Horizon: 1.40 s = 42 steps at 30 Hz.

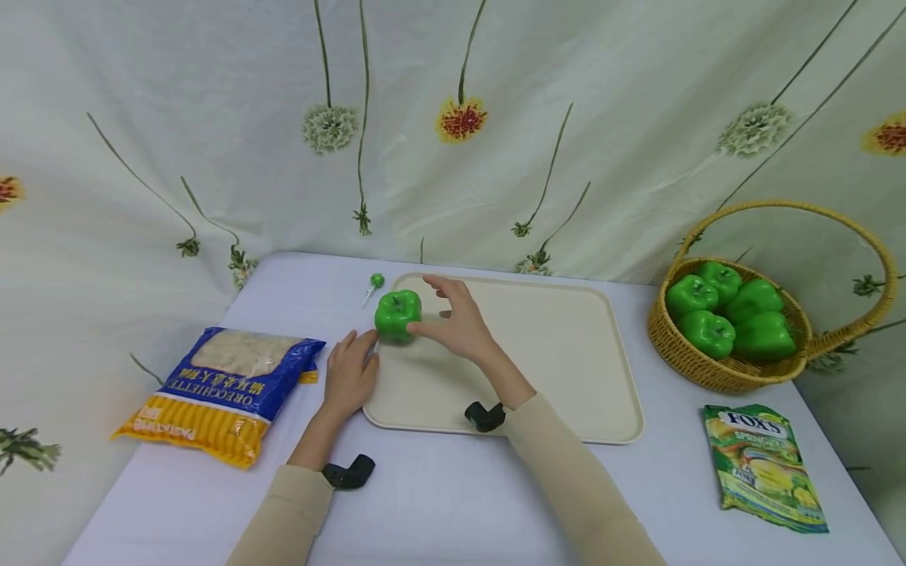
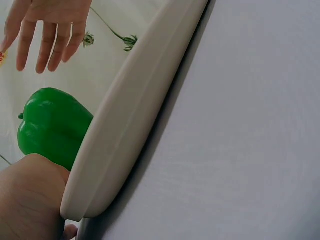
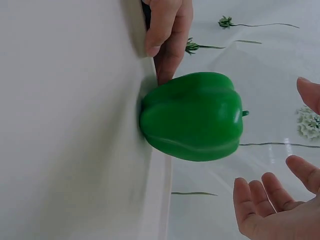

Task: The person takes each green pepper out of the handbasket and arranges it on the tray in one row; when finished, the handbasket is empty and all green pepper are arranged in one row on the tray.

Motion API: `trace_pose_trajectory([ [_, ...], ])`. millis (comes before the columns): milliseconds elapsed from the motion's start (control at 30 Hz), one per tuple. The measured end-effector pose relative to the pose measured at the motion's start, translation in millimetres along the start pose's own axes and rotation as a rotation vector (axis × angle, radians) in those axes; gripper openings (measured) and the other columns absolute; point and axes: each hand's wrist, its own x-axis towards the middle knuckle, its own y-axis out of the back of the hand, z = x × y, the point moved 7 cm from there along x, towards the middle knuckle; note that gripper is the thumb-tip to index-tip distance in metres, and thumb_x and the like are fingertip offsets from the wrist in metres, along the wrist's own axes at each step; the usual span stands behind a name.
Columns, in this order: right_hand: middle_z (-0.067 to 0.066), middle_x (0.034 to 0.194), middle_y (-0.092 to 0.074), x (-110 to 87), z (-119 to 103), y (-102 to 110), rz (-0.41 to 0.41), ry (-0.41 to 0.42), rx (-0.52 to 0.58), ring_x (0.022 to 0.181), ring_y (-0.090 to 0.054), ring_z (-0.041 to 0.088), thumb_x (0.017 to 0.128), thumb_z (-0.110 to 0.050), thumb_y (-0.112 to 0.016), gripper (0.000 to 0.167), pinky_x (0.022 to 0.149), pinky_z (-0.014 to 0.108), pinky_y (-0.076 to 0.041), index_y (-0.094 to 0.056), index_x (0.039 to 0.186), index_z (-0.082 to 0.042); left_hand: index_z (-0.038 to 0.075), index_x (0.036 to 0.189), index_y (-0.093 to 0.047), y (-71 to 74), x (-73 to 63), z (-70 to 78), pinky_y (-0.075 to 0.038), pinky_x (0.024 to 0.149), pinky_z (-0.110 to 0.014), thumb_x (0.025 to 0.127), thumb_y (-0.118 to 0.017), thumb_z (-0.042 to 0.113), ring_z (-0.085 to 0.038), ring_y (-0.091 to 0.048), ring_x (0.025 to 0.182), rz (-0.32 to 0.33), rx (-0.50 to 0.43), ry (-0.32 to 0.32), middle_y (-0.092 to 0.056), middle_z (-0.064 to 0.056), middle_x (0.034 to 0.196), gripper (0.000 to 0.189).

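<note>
A green bell pepper (image 1: 398, 315) stands upright, stem up, at the left edge of the beige tray (image 1: 559, 362). My left hand (image 1: 350, 376) grips the tray's left rim beside the pepper; its thumb (image 3: 154, 42) shows at the rim in the right wrist view, while its other fingers are partly hidden. Just right of the pepper, my right hand (image 1: 460, 322) hovers over the tray with thumb and fingers spread. A gap separates this right hand (image 3: 280, 200) from the pepper (image 3: 195, 117) in the right wrist view, and it holds nothing.
A green lollipop (image 1: 377, 281) lies behind the pepper. To the left is a blue and yellow pasta bag (image 1: 219, 393). At right stand a wicker basket (image 1: 679, 354) with several green peppers (image 1: 710, 334) and, in front of it, a green Fox's candy bag (image 1: 764, 468).
</note>
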Motion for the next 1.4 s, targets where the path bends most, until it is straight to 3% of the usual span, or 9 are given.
trace_pose_trajectory([
  [367,0.012,0.143,-0.042,-49.0,10.9,57.8,0.07,0.037,0.01,0.131,-0.042,0.031,0.081,-0.012,-0.079,0.075,0.104,0.047,-0.046,-0.044,0.146,-0.013,-0.006,0.136,-0.05,-1.4,1.0,-2.0,-0.011,0.118,-0.062,0.095,-0.047,0.005,-0.048,-0.029,0.142,-0.028,0.006,0.027,-0.051,-0.024,0.142,0.043],
  [667,0.015,0.144,-0.042,-92.0,36.0,132.8,0.229,0.012,-0.034,0.13,-0.042,0.033,0.081,-0.008,-0.078,0.072,0.103,0.052,-0.044,-0.044,0.145,-0.009,-0.006,0.137,-0.05,-3.8,1.8,-2.3,-0.011,0.118,-0.062,0.095,-0.046,0.005,-0.047,-0.028,0.142,-0.045,0.015,0.036,-0.05,-0.024,0.143,0.043],
  [767,0.015,0.144,-0.042,-105.7,45.9,161.2,0.297,-0.025,-0.082,0.13,-0.042,0.032,0.083,-0.009,-0.077,0.071,0.101,0.043,-0.044,-0.043,0.145,-0.007,-0.006,0.137,-0.05,-3.2,1.5,-2.0,-0.011,0.118,-0.063,0.095,-0.046,0.005,-0.048,-0.028,0.142,-0.043,0.016,0.035,-0.05,-0.024,0.143,0.043],
  [867,0.018,0.143,-0.042,-118.6,54.3,190.6,0.375,-0.058,-0.131,0.127,-0.043,0.028,0.083,-0.008,-0.076,0.07,0.097,0.026,-0.044,-0.043,0.145,-0.004,-0.006,0.137,-0.05,-2.8,1.4,-1.8,-0.011,0.118,-0.063,0.095,-0.046,0.004,-0.048,-0.028,0.142,-0.041,0.017,0.035,-0.05,-0.023,0.143,0.043],
  [1000,0.017,0.141,-0.042,-136.5,66.6,231.0,0.508,-0.123,-0.173,0.119,-0.043,0.013,0.084,-0.008,-0.075,0.069,0.089,0.009,-0.041,-0.043,0.145,-0.004,-0.005,0.137,-0.05,-3.2,1.6,-1.7,-0.011,0.118,-0.063,0.095,-0.046,0.004,-0.048,-0.028,0.142,-0.044,0.016,0.036,-0.05,-0.023,0.143,0.043],
  [1200,0.004,0.144,-0.041,-163.3,84.6,281.4,0.678,-0.3,-0.179,0.117,-0.041,0.003,0.087,-0.021,-0.074,0.069,0.09,0.016,-0.042,-0.042,0.148,-0.013,-0.005,0.137,-0.05,-3.7,1.8,-2.1,-0.011,0.118,-0.063,0.095,-0.046,0.004,-0.048,-0.027,0.142,-0.047,0.016,0.038,-0.05,-0.023,0.143,0.043],
  [1400,0.003,0.153,-0.032,-181.3,102.3,309.4,0.713,-0.481,-0.179,0.134,-0.035,0.017,0.089,-0.032,-0.07,0.074,0.104,0.024,-0.041,-0.034,0.152,-0.019,-0.005,0.138,-0.049,-3.2,1.0,-1.9,-0.011,0.118,-0.064,0.095,-0.045,0.005,-0.048,-0.027,0.142,-0.053,0.015,0.042,-0.049,-0.023,0.144,0.044],
])
